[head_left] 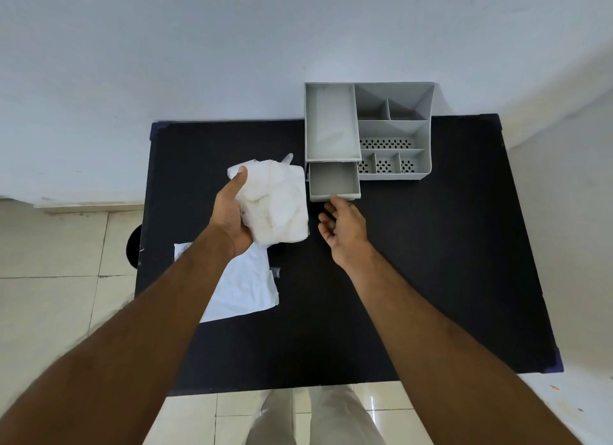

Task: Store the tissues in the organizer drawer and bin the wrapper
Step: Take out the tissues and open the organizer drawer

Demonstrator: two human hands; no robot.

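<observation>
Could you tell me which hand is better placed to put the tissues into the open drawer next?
The left hand: it already grips the tissues just left of the open, empty drawer. The right hand is empty, fingers at the drawer's front edge.

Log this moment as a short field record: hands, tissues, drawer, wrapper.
left hand: holds the tissues above the table
right hand: open, fingertips at the drawer front
drawer: pulled out of the grey organizer, empty
wrapper: flat on the table, near the left edge, not binned
</observation>
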